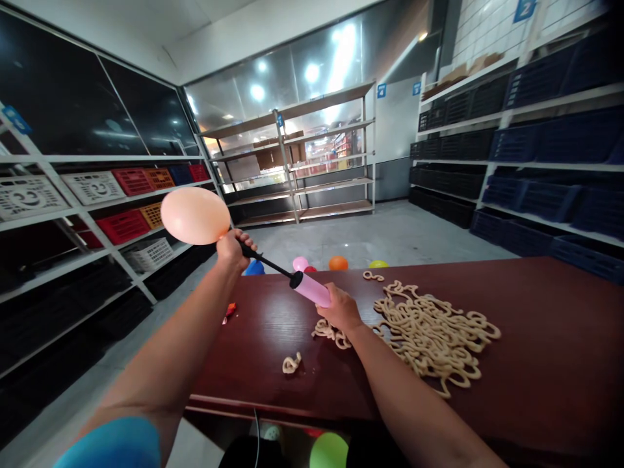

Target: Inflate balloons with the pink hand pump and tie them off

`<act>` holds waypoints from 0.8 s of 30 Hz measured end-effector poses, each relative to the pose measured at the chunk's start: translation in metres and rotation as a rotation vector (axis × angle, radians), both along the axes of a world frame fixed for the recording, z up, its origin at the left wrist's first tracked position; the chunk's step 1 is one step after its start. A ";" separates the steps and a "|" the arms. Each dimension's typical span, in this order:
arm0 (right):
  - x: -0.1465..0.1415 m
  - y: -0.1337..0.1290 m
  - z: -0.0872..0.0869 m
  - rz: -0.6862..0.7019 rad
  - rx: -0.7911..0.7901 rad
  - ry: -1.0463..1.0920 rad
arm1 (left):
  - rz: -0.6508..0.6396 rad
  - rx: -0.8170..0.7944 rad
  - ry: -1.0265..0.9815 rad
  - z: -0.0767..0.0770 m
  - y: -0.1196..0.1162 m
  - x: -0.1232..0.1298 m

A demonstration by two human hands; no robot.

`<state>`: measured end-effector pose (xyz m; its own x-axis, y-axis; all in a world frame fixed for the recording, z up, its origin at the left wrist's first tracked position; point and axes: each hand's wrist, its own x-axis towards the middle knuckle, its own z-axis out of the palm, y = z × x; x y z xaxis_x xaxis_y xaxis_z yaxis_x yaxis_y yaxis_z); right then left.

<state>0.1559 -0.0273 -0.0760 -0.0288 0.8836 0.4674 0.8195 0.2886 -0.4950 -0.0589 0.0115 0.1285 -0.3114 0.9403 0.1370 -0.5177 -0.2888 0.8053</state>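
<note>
A pink hand pump [312,290] with a black rod is held slantwise above the dark red table [258,383]. My right hand [340,307] is wrapped round its pink barrel. At the rod's black end, my left hand [234,250] is closed round the handle, by the neck of an inflated peach balloon [195,216]. Whether the fingers pinch that neck is hard to see. Beige twisted loops [429,325] lie piled right of my right hand, with a smaller bunch [331,331] beneath it. One loose knotted piece [291,363] rests nearer the front edge.
Red scraps [230,312] lie at the table's left. Beyond the far edge are an orange balloon [338,263] and a pink one [300,263]; a green balloon [329,451] is below the front edge. Shelves with crates [131,181] stand left and right, and a rack [331,209] stands behind.
</note>
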 end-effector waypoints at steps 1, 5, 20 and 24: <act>-0.001 0.000 -0.001 0.002 0.008 0.000 | 0.005 0.015 0.004 0.005 0.001 -0.006; -0.003 0.001 -0.007 -0.003 0.003 -0.008 | 0.028 0.034 -0.001 0.002 0.005 -0.008; 0.003 0.002 -0.006 0.006 0.002 0.033 | -0.057 -0.070 -0.014 -0.067 -0.002 0.065; 0.002 0.002 -0.003 0.007 0.038 0.044 | -0.020 -0.023 0.001 -0.024 -0.003 0.031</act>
